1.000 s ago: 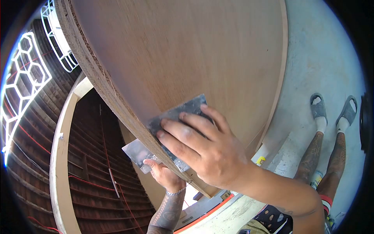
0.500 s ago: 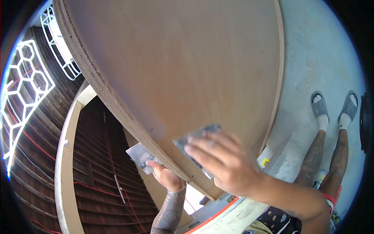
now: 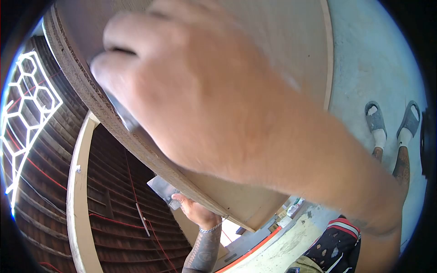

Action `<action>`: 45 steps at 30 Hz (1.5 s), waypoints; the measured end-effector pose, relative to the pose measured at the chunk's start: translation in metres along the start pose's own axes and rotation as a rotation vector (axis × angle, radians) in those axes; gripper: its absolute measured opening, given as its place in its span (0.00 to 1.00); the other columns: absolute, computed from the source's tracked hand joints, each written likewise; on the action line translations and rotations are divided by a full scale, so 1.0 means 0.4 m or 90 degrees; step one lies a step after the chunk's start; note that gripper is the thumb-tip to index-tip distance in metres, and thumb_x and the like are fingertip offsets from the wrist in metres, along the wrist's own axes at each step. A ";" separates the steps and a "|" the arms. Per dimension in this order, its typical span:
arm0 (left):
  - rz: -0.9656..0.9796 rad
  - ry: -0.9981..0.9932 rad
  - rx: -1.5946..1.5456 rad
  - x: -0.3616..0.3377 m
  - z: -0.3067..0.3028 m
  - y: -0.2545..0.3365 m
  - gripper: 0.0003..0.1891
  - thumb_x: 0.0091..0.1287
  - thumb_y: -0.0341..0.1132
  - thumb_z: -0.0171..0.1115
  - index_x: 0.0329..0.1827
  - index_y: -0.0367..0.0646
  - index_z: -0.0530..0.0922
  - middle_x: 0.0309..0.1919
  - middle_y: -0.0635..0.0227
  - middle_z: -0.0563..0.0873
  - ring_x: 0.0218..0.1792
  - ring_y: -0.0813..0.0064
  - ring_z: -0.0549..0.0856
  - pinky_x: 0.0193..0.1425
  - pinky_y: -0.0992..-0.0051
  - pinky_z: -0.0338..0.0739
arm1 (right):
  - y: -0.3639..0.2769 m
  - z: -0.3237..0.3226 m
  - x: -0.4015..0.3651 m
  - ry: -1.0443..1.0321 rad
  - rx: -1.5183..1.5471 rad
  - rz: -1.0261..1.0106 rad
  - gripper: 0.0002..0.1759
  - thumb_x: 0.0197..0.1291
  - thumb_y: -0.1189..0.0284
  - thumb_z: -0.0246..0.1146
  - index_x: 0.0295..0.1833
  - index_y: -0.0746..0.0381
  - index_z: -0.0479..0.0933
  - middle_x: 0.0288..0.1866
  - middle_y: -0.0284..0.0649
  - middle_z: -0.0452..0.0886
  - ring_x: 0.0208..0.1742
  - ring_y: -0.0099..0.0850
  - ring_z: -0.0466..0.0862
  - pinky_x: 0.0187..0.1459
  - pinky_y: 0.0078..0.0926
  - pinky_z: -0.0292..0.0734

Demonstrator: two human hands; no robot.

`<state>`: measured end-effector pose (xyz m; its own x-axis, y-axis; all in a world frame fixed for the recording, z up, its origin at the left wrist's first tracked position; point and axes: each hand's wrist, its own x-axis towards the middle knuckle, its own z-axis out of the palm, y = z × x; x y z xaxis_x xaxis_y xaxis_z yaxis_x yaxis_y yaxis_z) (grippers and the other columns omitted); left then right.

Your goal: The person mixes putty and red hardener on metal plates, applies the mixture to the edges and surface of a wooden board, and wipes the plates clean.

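My right hand (image 3: 182, 86) is large, blurred and close to the camera, over the upper left of a broad wooden panel (image 3: 305, 59). Its fingers are curled around a flat grey sheet (image 3: 122, 113), of which only a strip shows below the thumb. Most of that sheet is hidden by the hand. Lower down, my left hand (image 3: 196, 213), with a bracelet at its wrist, is beside the panel's layered edge (image 3: 150, 157). Between thumb and fingers it grips a flat, shiny grey plate (image 3: 160, 187), which sticks out past the edge.
Dark corrugated roofing (image 3: 118, 200) and a pale beam (image 3: 78, 182) lie beyond the panel's left edge, with hexagonal lights (image 3: 32, 91). Slippered feet (image 3: 375, 118) stand on a grey floor (image 3: 359, 54) at right. Small items (image 3: 293, 207) sit beyond the panel's lower end.
My right hand has swept up and left across the panel with the grey sheet, coming nearer the camera. My left hand has barely shifted and keeps its plate.
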<state>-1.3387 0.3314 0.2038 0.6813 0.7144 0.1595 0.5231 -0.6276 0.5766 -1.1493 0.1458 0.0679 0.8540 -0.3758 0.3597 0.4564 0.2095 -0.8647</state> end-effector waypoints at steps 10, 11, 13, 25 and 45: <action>-0.060 0.015 0.069 0.002 -0.024 -0.001 0.35 0.79 0.58 0.30 0.63 0.33 0.71 0.54 0.58 0.82 0.52 0.71 0.82 0.58 0.72 0.77 | -0.111 0.026 -0.155 -0.174 0.016 0.095 0.21 0.50 0.64 0.66 0.50 0.61 0.83 0.53 0.37 0.75 0.54 0.37 0.71 0.64 0.49 0.65; -0.059 0.050 0.149 -0.004 -0.022 0.006 0.35 0.79 0.58 0.29 0.63 0.33 0.72 0.53 0.58 0.82 0.51 0.71 0.82 0.58 0.71 0.77 | -0.118 0.029 -0.177 -0.205 0.008 0.104 0.25 0.52 0.61 0.66 0.55 0.60 0.80 0.56 0.37 0.73 0.58 0.38 0.71 0.66 0.51 0.63; -0.059 0.083 0.227 -0.007 -0.017 0.011 0.35 0.80 0.57 0.28 0.63 0.33 0.72 0.53 0.58 0.83 0.51 0.70 0.82 0.58 0.71 0.77 | -0.134 0.035 -0.218 -0.236 -0.002 0.113 0.28 0.53 0.59 0.65 0.59 0.58 0.77 0.60 0.36 0.72 0.61 0.39 0.70 0.68 0.54 0.62; 0.091 0.022 0.400 -0.015 0.018 0.039 0.34 0.81 0.53 0.25 0.54 0.37 0.79 0.44 0.59 0.87 0.44 0.70 0.84 0.58 0.68 0.78 | -0.182 0.067 -0.391 -0.291 -0.008 0.134 0.30 0.62 0.58 0.60 0.68 0.53 0.70 0.65 0.33 0.68 0.67 0.37 0.66 0.71 0.58 0.57; -0.008 0.062 -0.068 0.025 -0.005 -0.020 0.35 0.77 0.61 0.37 0.51 0.31 0.75 0.42 0.61 0.83 0.41 0.73 0.84 0.47 0.73 0.81 | 0.095 -0.142 0.128 0.086 -0.118 -0.052 0.31 0.47 0.91 0.54 0.59 0.62 0.77 0.62 0.49 0.75 0.61 0.51 0.77 0.61 0.42 0.74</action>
<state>-1.3373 0.3441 0.2022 0.6199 0.7515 0.2259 0.4704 -0.5863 0.6596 -1.1023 0.0834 0.0336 0.7698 -0.5043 0.3913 0.4577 0.0088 -0.8891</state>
